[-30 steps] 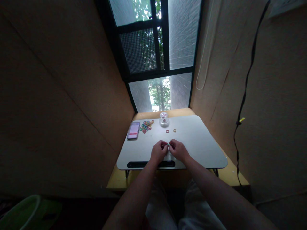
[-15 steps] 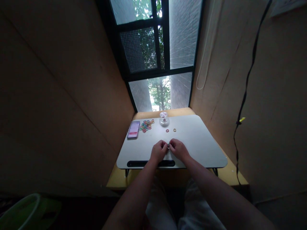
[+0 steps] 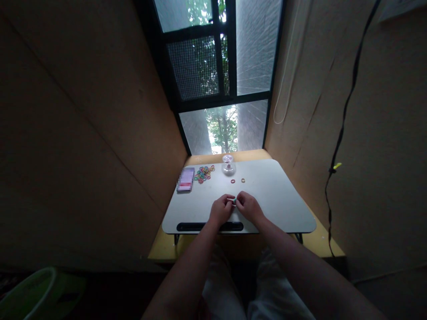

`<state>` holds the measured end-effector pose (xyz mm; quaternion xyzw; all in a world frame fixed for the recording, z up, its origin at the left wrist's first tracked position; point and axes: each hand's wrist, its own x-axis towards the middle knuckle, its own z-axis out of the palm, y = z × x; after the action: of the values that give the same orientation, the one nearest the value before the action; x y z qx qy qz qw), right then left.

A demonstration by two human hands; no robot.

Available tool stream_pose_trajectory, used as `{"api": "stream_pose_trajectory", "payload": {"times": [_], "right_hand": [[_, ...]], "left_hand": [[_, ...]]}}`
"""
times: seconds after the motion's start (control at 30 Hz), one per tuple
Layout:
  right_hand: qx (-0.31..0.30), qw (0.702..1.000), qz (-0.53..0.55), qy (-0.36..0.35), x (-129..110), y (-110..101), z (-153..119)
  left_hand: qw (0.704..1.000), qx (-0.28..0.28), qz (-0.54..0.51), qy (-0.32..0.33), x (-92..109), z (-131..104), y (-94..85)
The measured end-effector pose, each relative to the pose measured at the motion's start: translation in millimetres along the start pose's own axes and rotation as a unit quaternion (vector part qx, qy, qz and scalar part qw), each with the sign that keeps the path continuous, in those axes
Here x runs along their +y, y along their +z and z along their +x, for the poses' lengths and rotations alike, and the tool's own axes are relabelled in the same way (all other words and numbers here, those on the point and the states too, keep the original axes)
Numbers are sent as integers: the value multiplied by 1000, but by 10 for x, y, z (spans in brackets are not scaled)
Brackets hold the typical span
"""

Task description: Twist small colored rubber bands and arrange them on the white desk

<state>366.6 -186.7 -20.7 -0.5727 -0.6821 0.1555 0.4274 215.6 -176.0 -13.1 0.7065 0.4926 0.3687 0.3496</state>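
Above the white lap table (image 3: 280, 200), my left hand (image 3: 222, 210) and my right hand (image 3: 248, 206) meet at their fingertips. Between them is a small teal band (image 3: 235, 201), pinched by both hands. A red band (image 3: 232, 181) and a yellowish band (image 3: 243, 180) lie apart on the table just beyond my hands. Farther left sits a pile of coloured bands (image 3: 204, 174). Behind the two loose bands stands a clear round container (image 3: 228, 169) with something small and dark in it.
A phone (image 3: 185, 180) lies at the table's left edge. A black slot (image 3: 193, 227) runs along the near edge. Walls flank both sides, a window stands behind, a black cable (image 3: 343, 106) hangs at right, and a green basket (image 3: 43, 293) is at lower left.
The fingers of my left hand have opened slightly and shifted, and more of the teal band shows between my hands. The bands on the table have not moved.
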Motion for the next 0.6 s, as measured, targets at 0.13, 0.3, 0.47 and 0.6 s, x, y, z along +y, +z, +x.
{"api": "stream_pose_trajectory", "payload": {"times": [0.13,0.3,0.47,0.6], "right_hand": [[1,1000,2,2,0,4,-1],[2,1000,8,8,-1,3,0],[2,1000,16,10,-13,-12,2],[-5,1000,16,14,-11,-14,4]], "left_hand": [[999,-5,37,23,14,-8,-6],[998,-20,47,40,19,-23,-18],[998,-33,2,46,-23,-13,-14],[997,-36,-29,61,-56,-3,-7]]}}
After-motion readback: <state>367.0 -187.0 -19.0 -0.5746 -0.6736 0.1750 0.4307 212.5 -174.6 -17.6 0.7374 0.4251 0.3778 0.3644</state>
